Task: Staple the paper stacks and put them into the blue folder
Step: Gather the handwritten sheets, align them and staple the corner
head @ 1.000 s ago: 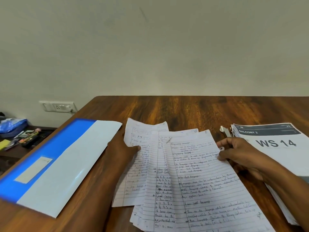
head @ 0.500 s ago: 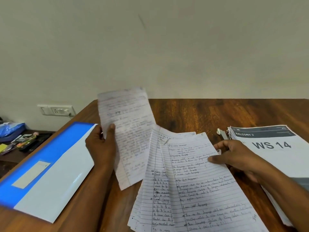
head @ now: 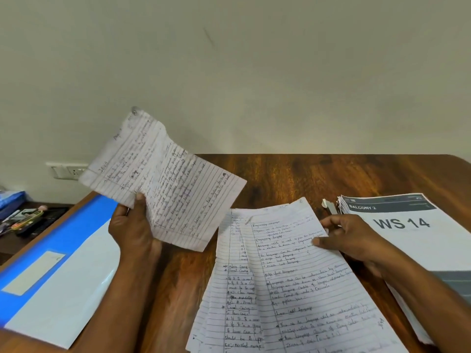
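My left hand [head: 132,225] holds a lined, handwritten paper stack [head: 173,179] lifted above the table, thumb on its front, the sheets tilted left. Several more handwritten sheets [head: 293,281] lie fanned on the wooden table in front of me. My right hand [head: 349,238] rests on their upper right edge, fingers on the top sheet. The blue folder [head: 63,250] lies open at the left, its white inside flap facing up. A small grey object, perhaps the stapler [head: 330,206], peeks out behind my right hand.
A thick printed pile marked "WS 14" [head: 413,238] sits at the right edge of the wooden table [head: 318,177]. A lower side shelf at far left holds pens and small items [head: 25,217]. A wall socket [head: 67,170] is behind the folder.
My left hand has picked one stack off the table and raised it up and leftward, turning it. My right hand stayed on the fanned sheets.
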Demonstrator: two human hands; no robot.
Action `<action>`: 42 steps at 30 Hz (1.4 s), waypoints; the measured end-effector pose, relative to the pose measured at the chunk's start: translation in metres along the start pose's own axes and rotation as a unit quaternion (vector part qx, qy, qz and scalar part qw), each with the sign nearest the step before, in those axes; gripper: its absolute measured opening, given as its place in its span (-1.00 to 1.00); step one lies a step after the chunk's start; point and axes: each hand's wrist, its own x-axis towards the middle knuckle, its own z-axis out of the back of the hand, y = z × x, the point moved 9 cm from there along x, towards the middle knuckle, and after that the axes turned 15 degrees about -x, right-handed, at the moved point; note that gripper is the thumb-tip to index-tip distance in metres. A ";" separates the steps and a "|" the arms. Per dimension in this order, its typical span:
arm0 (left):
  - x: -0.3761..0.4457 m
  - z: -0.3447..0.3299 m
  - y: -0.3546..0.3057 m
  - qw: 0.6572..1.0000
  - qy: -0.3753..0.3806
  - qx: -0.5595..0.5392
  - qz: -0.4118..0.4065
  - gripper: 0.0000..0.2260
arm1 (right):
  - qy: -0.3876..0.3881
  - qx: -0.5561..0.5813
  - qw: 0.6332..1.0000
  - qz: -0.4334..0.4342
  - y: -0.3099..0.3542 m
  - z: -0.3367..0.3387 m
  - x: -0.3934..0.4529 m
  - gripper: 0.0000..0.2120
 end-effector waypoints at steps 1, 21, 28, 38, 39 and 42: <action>-0.002 -0.002 0.004 1.000 0.006 0.001 0.020 -0.73 | -0.003 0.005 1.000 0.007 0.002 0.002 -0.001 -0.69; -0.070 -0.052 0.057 0.920 0.231 0.305 0.084 -0.72 | -0.063 0.407 0.909 -0.056 -0.030 0.104 -0.023 -0.44; -0.070 -0.050 0.060 0.916 0.239 0.311 0.083 -0.69 | -0.018 0.401 0.913 -0.070 -0.020 0.087 -0.025 -0.45; -0.094 -0.064 0.067 0.868 0.312 0.381 0.068 -0.80 | -0.008 0.366 0.930 -0.022 0.016 0.007 -0.015 -0.53; -0.097 -0.067 0.067 0.868 0.316 0.378 0.067 -0.81 | -0.014 0.369 0.929 -0.024 0.016 0.000 -0.016 -0.55; -0.105 -0.072 0.068 0.872 0.319 0.362 0.078 -0.80 | -0.040 0.363 0.930 -0.030 0.017 -0.013 -0.019 -0.70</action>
